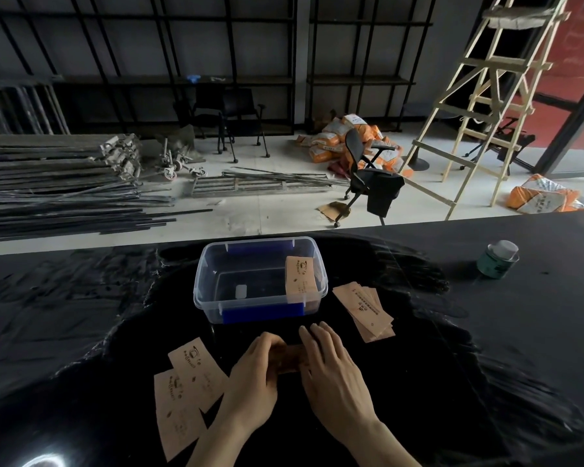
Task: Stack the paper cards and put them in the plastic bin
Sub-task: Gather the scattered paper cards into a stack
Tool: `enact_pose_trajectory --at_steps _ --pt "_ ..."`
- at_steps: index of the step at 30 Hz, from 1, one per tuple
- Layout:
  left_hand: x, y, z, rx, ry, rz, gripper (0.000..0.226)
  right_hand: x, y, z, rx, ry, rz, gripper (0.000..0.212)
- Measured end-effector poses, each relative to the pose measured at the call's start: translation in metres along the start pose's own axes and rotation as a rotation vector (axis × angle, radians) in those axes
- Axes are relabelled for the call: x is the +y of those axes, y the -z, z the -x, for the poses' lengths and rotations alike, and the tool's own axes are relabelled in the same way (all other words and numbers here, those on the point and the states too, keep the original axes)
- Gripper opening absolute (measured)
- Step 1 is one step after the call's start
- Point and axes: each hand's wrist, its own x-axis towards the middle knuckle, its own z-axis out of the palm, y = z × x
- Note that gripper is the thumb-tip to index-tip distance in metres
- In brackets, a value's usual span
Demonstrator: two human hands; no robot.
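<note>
A clear plastic bin (pixel 203 281) with blue latches stands on the black table, just beyond my hands. One tan paper card (pixel 300 276) leans inside against its right wall. My left hand (pixel 253 369) and my right hand (pixel 331 365) press from both sides on a small stack of cards (pixel 289 357), mostly hidden between them. Two loose cards (pixel 189 385) overlap on the table to the left of my left hand. A fanned pile of cards (pixel 366 310) lies right of the bin.
A small green tin (pixel 498 259) stands at the table's far right. Beyond the table's far edge the floor holds metal bars, office chairs, orange sacks and a wooden ladder (pixel 479 106).
</note>
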Motion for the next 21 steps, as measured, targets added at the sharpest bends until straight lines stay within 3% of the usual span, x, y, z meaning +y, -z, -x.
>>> enact_pose_trajectory --at_steps 3,7,10,13,16,19,21 --pt "-0.004 0.000 0.000 -0.008 -0.023 -0.035 0.047 0.003 -0.001 -0.003 -0.013 0.080 0.031 0.076" --pt "-0.003 0.002 0.007 0.024 -0.066 -0.003 0.046 0.005 -0.007 -0.006 -0.043 0.132 -0.007 0.065" --pt "-0.009 0.019 0.018 0.324 -0.034 -0.104 0.031 0.008 -0.007 -0.005 -0.031 0.130 -0.022 0.058" --pt "-0.032 0.044 0.025 0.572 0.242 -0.271 0.050 0.008 -0.010 -0.004 -0.005 0.121 -0.047 0.056" --pt "-0.055 0.056 0.027 0.472 0.510 -0.420 0.085 0.007 -0.011 -0.005 -0.007 0.105 -0.036 0.056" --pt "-0.058 0.055 0.027 0.353 0.525 -0.526 0.106 0.005 -0.008 -0.006 -0.011 0.091 -0.035 0.060" --pt "-0.054 0.055 0.026 0.347 0.508 -0.491 0.106 0.005 -0.007 -0.006 -0.006 0.090 -0.018 0.060"
